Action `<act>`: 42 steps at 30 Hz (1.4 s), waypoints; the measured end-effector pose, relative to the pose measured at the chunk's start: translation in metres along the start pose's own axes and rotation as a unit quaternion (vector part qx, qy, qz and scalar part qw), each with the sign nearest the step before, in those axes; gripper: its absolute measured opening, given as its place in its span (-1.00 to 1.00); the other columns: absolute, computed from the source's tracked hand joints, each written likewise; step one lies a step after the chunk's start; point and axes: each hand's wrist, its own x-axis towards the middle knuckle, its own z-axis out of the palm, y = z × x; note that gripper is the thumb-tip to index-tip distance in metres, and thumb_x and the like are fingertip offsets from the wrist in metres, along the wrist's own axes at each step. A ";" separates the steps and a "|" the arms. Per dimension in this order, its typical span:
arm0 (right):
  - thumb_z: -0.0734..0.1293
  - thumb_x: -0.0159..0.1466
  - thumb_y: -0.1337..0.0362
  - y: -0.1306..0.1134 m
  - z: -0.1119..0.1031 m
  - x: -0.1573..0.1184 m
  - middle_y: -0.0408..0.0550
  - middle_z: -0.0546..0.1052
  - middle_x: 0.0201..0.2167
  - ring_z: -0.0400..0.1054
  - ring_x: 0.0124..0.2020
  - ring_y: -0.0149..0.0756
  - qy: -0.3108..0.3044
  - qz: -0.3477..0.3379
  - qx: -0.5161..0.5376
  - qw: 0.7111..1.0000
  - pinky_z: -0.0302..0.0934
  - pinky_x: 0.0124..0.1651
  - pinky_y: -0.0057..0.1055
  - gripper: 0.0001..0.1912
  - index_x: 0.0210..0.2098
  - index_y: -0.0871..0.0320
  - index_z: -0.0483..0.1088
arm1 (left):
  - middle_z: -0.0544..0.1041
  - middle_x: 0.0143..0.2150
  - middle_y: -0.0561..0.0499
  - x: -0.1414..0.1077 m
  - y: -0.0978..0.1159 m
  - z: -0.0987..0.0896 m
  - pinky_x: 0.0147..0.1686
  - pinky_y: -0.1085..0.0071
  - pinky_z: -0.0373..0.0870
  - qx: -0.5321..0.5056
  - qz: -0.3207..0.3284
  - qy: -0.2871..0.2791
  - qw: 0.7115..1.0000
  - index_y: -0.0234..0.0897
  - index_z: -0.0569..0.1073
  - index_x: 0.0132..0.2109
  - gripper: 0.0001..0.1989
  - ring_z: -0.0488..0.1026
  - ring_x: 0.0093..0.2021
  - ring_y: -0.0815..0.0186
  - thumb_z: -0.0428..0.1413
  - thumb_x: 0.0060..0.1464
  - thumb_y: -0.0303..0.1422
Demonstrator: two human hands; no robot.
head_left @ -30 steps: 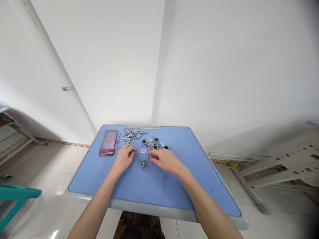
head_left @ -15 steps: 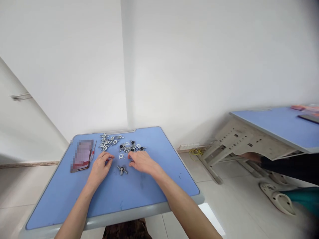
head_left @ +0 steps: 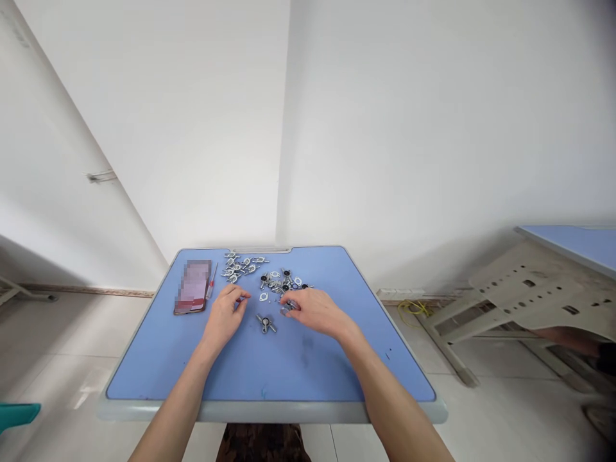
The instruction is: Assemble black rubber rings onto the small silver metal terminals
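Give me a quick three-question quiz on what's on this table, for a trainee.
1. Multiple choice: which tool lies beside the blurred rectangular object? A) a red-handled screwdriver B) a claw hammer C) a pair of pliers
2. True or false: the metal fitting lies between the left hand and the right hand.
3. Fill in the blank: the table top is coloured ____.

Key: 1. A; 2. True; 3. blue
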 end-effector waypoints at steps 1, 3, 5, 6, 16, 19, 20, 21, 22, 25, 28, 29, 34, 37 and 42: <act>0.28 0.17 0.36 -0.001 0.002 0.001 -0.13 0.48 -0.49 0.32 -0.41 -0.30 -0.003 0.000 -0.018 1.000 -0.02 -0.39 -0.43 -0.81 -0.24 0.05 0.47 | 0.44 -0.21 -0.02 0.000 0.001 0.000 -0.28 0.39 0.35 -0.002 -0.002 -0.001 1.000 -0.25 0.45 -0.25 -0.81 0.41 -0.27 0.33 -0.03 0.07 -0.51; 0.27 0.17 0.39 -0.002 0.005 0.003 -0.12 0.48 -0.48 0.34 -0.39 -0.28 -0.009 -0.002 -0.046 0.999 -0.04 -0.39 -0.42 -0.82 -0.27 0.06 0.46 | 0.45 -0.20 -0.02 0.000 0.002 0.000 -0.29 0.39 0.35 -0.005 -0.006 -0.003 1.000 -0.25 0.45 -0.25 -0.81 0.41 -0.28 0.33 -0.03 0.07 -0.51; 0.25 0.18 0.39 -0.002 0.007 0.005 -0.12 0.48 -0.48 0.34 -0.38 -0.28 -0.017 -0.003 -0.057 0.998 -0.05 -0.40 -0.42 -0.84 -0.31 0.08 0.44 | 0.45 -0.21 -0.02 0.000 0.003 0.000 -0.28 0.39 0.36 -0.005 -0.006 -0.004 1.000 -0.25 0.46 -0.25 -0.81 0.41 -0.26 0.32 -0.03 0.06 -0.52; 0.26 0.18 0.39 -0.002 0.008 0.006 -0.12 0.48 -0.48 0.34 -0.39 -0.29 -0.019 -0.001 -0.058 0.998 -0.05 -0.40 -0.42 -0.86 -0.32 0.08 0.43 | 0.45 -0.21 -0.02 -0.001 0.003 -0.001 -0.27 0.39 0.36 -0.005 -0.005 -0.006 1.000 -0.25 0.46 -0.25 -0.80 0.41 -0.25 0.32 -0.03 0.06 -0.52; 0.25 0.16 0.37 -0.003 0.009 0.004 -0.14 0.39 -0.55 0.19 -0.52 -0.39 0.000 -0.001 0.025 1.000 -0.05 -0.45 -0.44 -0.87 -0.51 0.14 0.23 | 0.44 -0.24 -0.01 -0.001 0.009 -0.004 -0.28 0.42 0.33 -0.022 -0.005 0.012 1.000 -0.25 0.45 -0.19 -0.80 0.39 -0.29 0.35 -0.03 0.09 -0.50; 0.20 0.22 0.27 -0.006 0.007 0.004 -0.20 0.37 -0.57 0.14 -0.57 -0.43 0.023 0.003 0.186 0.982 -0.02 -0.49 -0.48 -0.90 -0.43 0.12 0.23 | 0.44 -0.28 0.00 -0.002 0.018 -0.009 -0.31 0.44 0.31 -0.052 0.001 0.007 0.999 -0.23 0.45 -0.14 -0.80 0.36 -0.31 0.35 -0.03 0.13 -0.44; 0.20 0.23 0.23 -0.008 0.007 0.004 -0.21 0.38 -0.59 0.13 -0.58 -0.44 0.027 0.003 0.250 0.968 -0.01 -0.51 -0.49 -0.89 -0.40 0.11 0.22 | 0.44 -0.29 0.00 -0.003 0.022 -0.011 -0.31 0.44 0.31 -0.069 0.006 0.001 0.998 -0.23 0.45 -0.14 -0.81 0.35 -0.32 0.35 -0.02 0.14 -0.41; 0.20 0.23 0.20 -0.011 0.008 0.005 -0.22 0.40 -0.60 0.13 -0.60 -0.45 0.027 -0.001 0.310 0.950 -0.01 -0.52 -0.50 -0.87 -0.38 0.11 0.21 | 0.45 -0.28 -0.01 -0.004 0.026 -0.012 -0.30 0.43 0.32 -0.087 0.010 -0.015 0.996 -0.23 0.45 -0.14 -0.81 0.35 -0.32 0.35 -0.02 0.15 -0.38; 0.22 0.22 0.17 -0.014 0.011 0.006 -0.22 0.42 -0.61 0.12 -0.62 -0.46 0.027 -0.010 0.364 0.931 -0.02 -0.53 -0.50 -0.85 -0.38 0.12 0.19 | 0.46 -0.26 -0.02 -0.004 0.029 -0.014 -0.29 0.43 0.32 -0.105 0.013 -0.029 0.994 -0.24 0.45 -0.15 -0.81 0.35 -0.32 0.35 -0.01 0.16 -0.34; 0.29 0.15 0.11 -0.026 0.022 0.009 -0.18 0.48 -0.60 0.00 -0.69 -0.53 0.017 -0.035 0.477 0.878 -0.10 -0.59 -0.52 -0.76 -0.40 0.12 0.17 | 0.47 -0.28 -0.02 -0.005 0.036 -0.016 -0.27 0.42 0.32 -0.156 0.014 -0.074 0.985 -0.27 0.45 -0.19 -0.80 0.35 -0.32 0.34 0.02 0.15 -0.26; 0.32 0.12 0.09 -0.035 0.032 0.011 -0.16 0.49 -0.59 -0.05 -0.70 -0.55 0.008 -0.032 0.519 0.854 -0.14 -0.62 -0.52 -0.71 -0.40 0.13 0.16 | 0.46 -0.40 0.01 -0.005 0.038 -0.016 -0.30 0.43 0.29 -0.190 0.006 -0.099 0.977 -0.30 0.43 -0.30 -0.77 0.35 -0.35 0.34 0.00 0.17 -0.24; 0.32 0.12 0.09 -0.036 0.034 0.012 -0.16 0.50 -0.59 -0.04 -0.70 -0.55 0.006 -0.028 0.522 0.852 -0.14 -0.62 -0.52 -0.71 -0.40 0.13 0.16 | 0.45 -0.43 0.02 -0.005 0.038 -0.015 -0.31 0.44 0.28 -0.195 0.004 -0.102 0.975 -0.30 0.42 -0.32 -0.77 0.35 -0.37 0.35 -0.01 0.18 -0.25; 0.29 0.17 0.15 -0.029 0.026 0.009 -0.18 0.46 -0.62 0.15 -0.61 -0.47 0.002 -0.048 0.458 0.888 -0.01 -0.52 -0.51 -0.80 -0.41 0.15 0.24 | 0.42 -0.42 0.05 -0.007 0.036 -0.015 -0.35 0.48 0.25 -0.153 0.015 -0.098 0.983 -0.29 0.41 -0.33 -0.80 0.33 -0.39 0.38 -0.01 0.18 -0.30; 0.26 0.20 0.17 -0.022 0.016 0.004 -0.22 0.40 -0.65 0.11 -0.63 -0.48 -0.009 -0.040 0.370 0.928 -0.02 -0.54 -0.52 -0.83 -0.38 0.16 0.32 | 0.40 -0.40 0.05 -0.011 0.038 -0.018 -0.36 0.47 0.23 -0.084 0.039 -0.111 0.989 -0.27 0.40 -0.33 -0.81 0.31 -0.39 0.37 -0.05 0.20 -0.34; 0.25 0.19 0.25 -0.021 0.008 -0.002 -0.25 0.34 -0.66 0.15 -0.61 -0.48 -0.050 -0.062 0.286 0.955 0.05 -0.52 -0.53 -0.88 -0.41 0.16 0.36 | 0.42 -0.35 0.02 -0.020 0.042 -0.022 -0.31 0.44 0.24 -0.027 0.073 -0.146 0.986 -0.25 0.40 -0.30 -0.81 0.33 -0.33 0.34 -0.09 0.21 -0.41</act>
